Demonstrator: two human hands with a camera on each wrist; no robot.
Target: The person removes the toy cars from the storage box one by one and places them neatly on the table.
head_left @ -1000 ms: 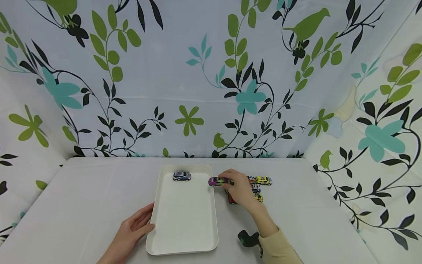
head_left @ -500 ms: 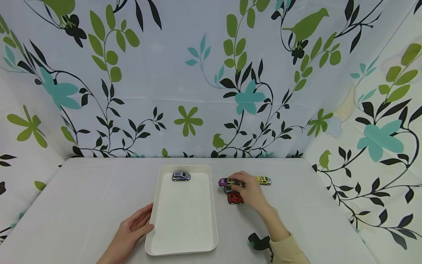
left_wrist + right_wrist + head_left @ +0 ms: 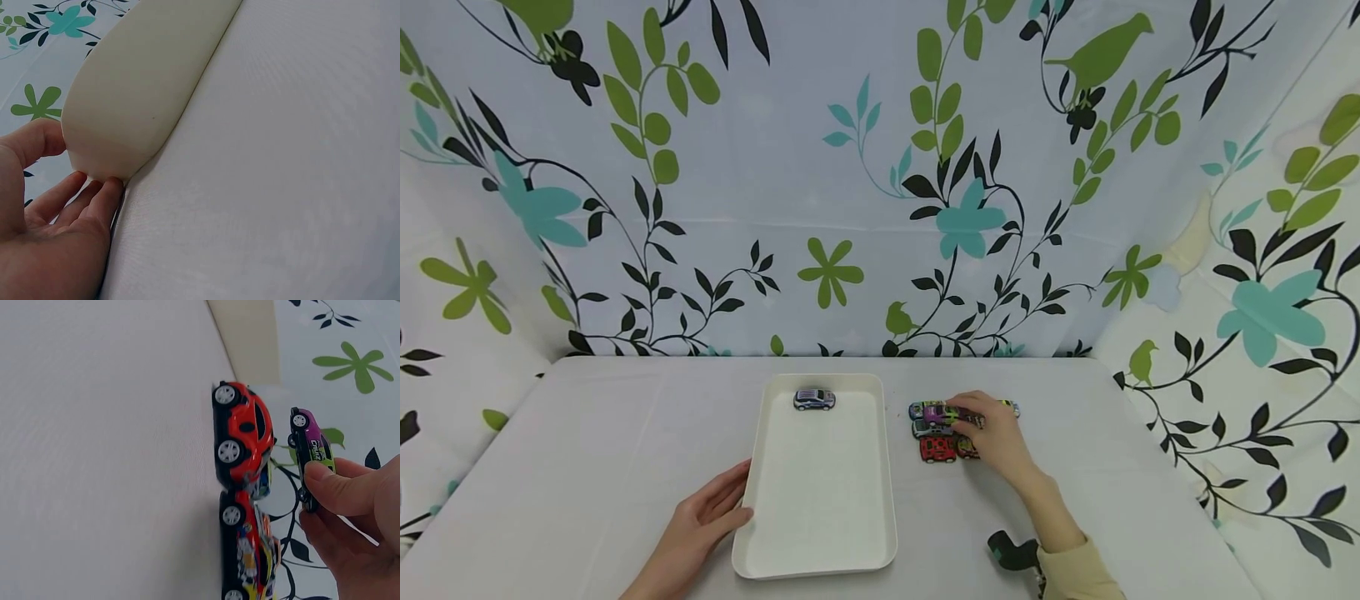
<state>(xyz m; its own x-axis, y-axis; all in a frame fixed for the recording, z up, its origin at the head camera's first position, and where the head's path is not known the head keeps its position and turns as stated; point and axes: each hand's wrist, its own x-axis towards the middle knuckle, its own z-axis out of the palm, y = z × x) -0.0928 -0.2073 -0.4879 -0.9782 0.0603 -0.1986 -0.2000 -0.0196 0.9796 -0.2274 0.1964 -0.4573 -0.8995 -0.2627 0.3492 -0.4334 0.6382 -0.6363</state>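
Note:
A purple and green toy car (image 3: 936,413) is pinched between the thumb and fingers of my right hand (image 3: 1000,437), its nose pointing left over the toy-car cluster. In the right wrist view, this car (image 3: 312,440) hangs beside a red toy car (image 3: 250,428). My left hand (image 3: 700,521) holds the left side of a white tray (image 3: 741,550); the thumb overlaps the rim and the fingers lie along the outer wall. One silver-blue toy car (image 3: 814,399) sits in the tray near its far end.
Right of the tray, several toy cars stand close together, among them a silver one (image 3: 928,429) and a yellow one (image 3: 1015,408); my right hand hides some. A dark device (image 3: 1011,552) is at my right wrist. Patterned cloth (image 3: 737,175) rises behind the white table (image 3: 587,467).
My right hand has carried the purple and green toy car rightward, from the tray's right rim to over the clustered cars. My left hand has stayed on the tray.

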